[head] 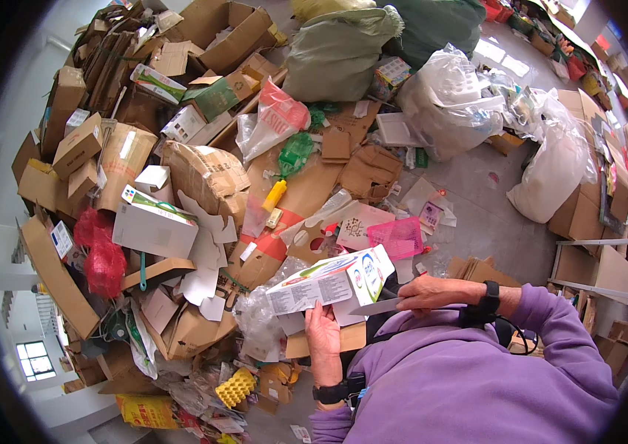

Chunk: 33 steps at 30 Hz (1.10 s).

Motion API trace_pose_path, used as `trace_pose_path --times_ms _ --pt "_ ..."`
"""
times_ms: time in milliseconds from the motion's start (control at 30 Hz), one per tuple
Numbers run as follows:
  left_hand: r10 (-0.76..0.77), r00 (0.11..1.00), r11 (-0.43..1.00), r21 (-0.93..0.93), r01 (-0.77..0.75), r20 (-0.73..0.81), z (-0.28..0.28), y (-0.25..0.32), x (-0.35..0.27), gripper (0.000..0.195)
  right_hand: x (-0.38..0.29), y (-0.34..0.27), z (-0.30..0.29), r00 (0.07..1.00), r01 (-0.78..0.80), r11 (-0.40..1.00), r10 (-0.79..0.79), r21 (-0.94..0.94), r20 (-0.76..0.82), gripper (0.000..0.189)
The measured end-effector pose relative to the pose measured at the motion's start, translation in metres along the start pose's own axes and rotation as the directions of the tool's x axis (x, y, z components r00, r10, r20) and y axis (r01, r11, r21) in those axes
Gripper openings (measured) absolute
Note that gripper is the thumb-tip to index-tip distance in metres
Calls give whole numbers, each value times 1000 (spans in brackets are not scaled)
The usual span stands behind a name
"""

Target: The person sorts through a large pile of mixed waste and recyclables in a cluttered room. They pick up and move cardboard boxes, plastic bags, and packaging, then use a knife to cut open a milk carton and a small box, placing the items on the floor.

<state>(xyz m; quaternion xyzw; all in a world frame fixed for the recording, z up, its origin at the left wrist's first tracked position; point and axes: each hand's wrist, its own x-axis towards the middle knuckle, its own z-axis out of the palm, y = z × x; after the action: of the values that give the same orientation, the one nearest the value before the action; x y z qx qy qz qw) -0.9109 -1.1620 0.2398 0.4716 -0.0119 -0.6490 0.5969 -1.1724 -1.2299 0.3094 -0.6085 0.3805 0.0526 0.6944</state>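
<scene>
A white printed cardboard carton (336, 277) with green and blue artwork is tilted in front of my purple-sleeved torso. My left hand (324, 327) supports its lower edge, palm turned up and fingertips against the carton. My right hand (422, 294) pinches a grey-white flap (377, 307) at the carton's near right side; the thumb and fingers are partly hidden. Just below the carton, a brown cardboard piece (325, 341) lies beside my left wrist. Beyond the carton are a pink plastic basket (397, 237) and a flat printed sheet (359, 226).
Flattened boxes and cartons (205, 172) pile up at left, with a red net bag (104, 261). A green bottle (295, 154) lies ahead. Stuffed sacks (336, 53) and clear plastic bags (447, 105) stand farther back. A metal frame (597, 283) is at right.
</scene>
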Motion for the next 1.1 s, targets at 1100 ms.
trace_pose_path --times_ms 1100 --pt "-375 926 919 151 365 43 26 -16 -39 34 23 -18 14 961 -6 986 -40 -167 -274 34"
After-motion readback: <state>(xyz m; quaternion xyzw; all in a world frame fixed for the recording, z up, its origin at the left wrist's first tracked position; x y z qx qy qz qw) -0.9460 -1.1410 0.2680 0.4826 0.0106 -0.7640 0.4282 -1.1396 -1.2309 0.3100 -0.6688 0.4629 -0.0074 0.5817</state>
